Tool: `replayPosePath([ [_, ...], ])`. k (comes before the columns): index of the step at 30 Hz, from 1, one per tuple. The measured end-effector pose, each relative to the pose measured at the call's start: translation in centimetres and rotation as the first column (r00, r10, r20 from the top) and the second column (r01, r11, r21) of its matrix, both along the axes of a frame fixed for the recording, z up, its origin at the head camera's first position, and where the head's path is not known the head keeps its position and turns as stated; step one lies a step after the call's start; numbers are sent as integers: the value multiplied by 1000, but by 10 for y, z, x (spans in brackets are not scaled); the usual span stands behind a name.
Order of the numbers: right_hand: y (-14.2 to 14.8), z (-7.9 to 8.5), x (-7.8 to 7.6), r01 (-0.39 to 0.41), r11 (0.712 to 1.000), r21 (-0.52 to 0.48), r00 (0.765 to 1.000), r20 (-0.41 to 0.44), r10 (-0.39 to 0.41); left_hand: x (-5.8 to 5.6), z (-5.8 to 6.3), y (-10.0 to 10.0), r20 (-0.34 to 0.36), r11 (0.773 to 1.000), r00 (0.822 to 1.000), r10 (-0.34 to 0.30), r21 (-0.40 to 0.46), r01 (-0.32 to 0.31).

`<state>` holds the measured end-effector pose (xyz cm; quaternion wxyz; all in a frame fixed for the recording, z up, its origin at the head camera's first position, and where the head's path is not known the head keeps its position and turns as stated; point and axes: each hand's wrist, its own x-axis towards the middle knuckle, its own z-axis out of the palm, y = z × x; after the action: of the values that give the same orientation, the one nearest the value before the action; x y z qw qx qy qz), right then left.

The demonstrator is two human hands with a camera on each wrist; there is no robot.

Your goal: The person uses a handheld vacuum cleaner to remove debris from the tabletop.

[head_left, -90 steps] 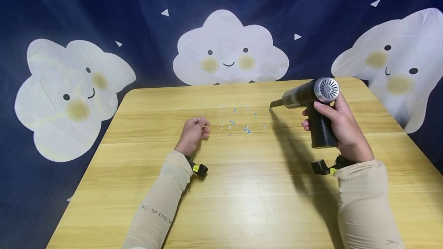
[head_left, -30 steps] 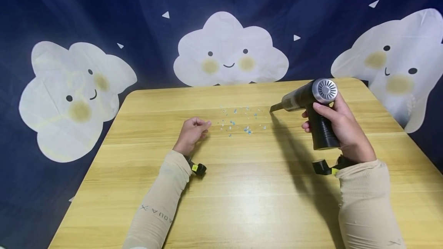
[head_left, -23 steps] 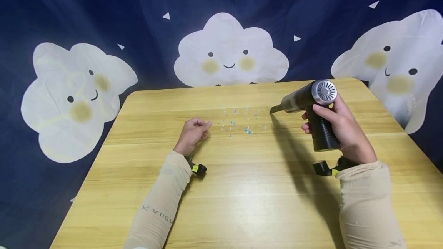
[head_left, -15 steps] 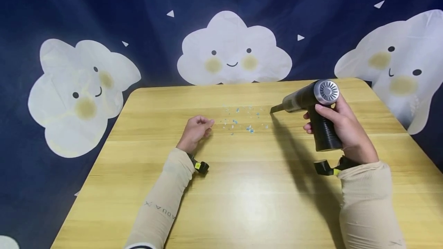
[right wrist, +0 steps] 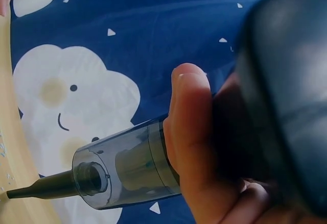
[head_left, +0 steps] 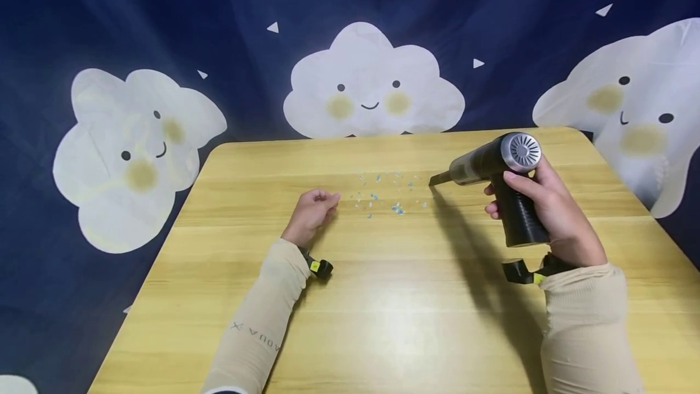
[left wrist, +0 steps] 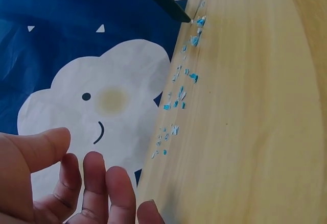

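My right hand [head_left: 563,211] grips the black handle of a handheld vacuum cleaner [head_left: 514,211], which has a silver vented end cap. Its clear dust chamber [right wrist: 138,163] shows in the right wrist view, with the narrow dark nozzle [right wrist: 51,185] pointing at the tabletop. In the head view the nozzle tip is just right of a scatter of small blue and white scraps [head_left: 397,208]. My left hand [head_left: 310,214] hovers to the left of the scraps. Its fingers [left wrist: 94,175] are loosely bent and hold nothing, with the thumb close to the index finger.
The scraps lie on a light wood-grain table [head_left: 372,321] with rounded far corners. Behind it hangs a dark blue curtain [head_left: 235,11] printed with smiling white clouds. A small black camera is strapped to each wrist, and beige sleeves cover both forearms.
The left thumb has straightened towards the scraps since the earliest frame. The vacuum cleaner stays almost in place, its nozzle tip slightly lower in the picture. The whole head view has shifted a little.
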<state>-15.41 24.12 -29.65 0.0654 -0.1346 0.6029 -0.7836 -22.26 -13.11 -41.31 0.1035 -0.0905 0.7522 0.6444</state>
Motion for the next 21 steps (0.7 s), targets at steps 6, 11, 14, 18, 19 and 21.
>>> replayPosePath([
  [6,2,-3,-1,-4,1000,-18,1000,-12,4,-3,-6,4,2,996,996,-84,17,84],
  [11,4,-7,3,-14,1000,7,1000,4,14,2,-13,3,49,995,994,-100,16,99],
  [14,4,-5,3,-3,1000,18,1000,5,3,3,-11,2,31,994,994,-106,23,105],
  [18,4,-1,0,-3,1000,-2,1000,-15,3,1,-3,2,15,992,992,-121,23,121],
  [19,4,0,-1,-7,1000,-12,1000,-20,6,-1,-2,2,19,992,992,-126,22,126],
  [21,3,1,-1,-16,999,-29,1000,-23,16,-2,-1,3,29,992,991,-128,14,128],
])
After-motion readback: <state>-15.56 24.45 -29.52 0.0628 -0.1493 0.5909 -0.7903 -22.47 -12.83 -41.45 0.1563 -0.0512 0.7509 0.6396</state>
